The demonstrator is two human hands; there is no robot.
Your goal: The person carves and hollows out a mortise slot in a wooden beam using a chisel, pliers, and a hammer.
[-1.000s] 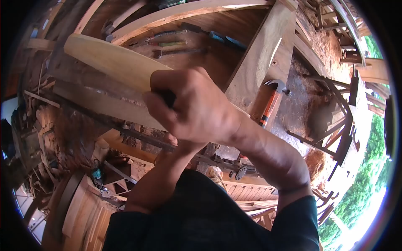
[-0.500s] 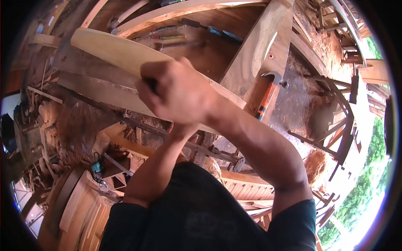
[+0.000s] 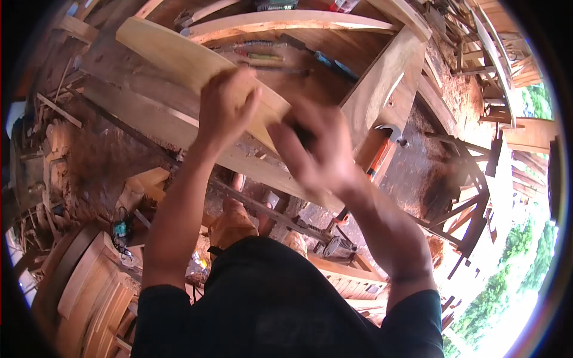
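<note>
A pale wooden board (image 3: 161, 51) with a curved end slants across the upper left of the head view. My left hand (image 3: 227, 104) is closed around its edge near the middle. Close to the board's right end is my right hand (image 3: 322, 146), smeared by motion. Its thumb and fingers look apart with a dark gap between them, and I see nothing held there. Whether it touches the board is unclear. Under the pale board lies a wider plank (image 3: 256, 164). Just right of my right hand, a hammer (image 3: 378, 158) with an orange and black handle rests on a board.
A long metal bar clamp (image 3: 262, 209) runs below the plank. Hand tools (image 3: 262, 56) and a curved wooden piece (image 3: 286, 21) lie at the back. Shaped timbers (image 3: 89, 280) are stacked at lower left. A wide board (image 3: 382, 83) slants at upper right.
My right hand has moved right and down along the board, away from my left hand. My left hand, previously mostly hidden behind it, now shows on the board. The view has shifted slightly.
</note>
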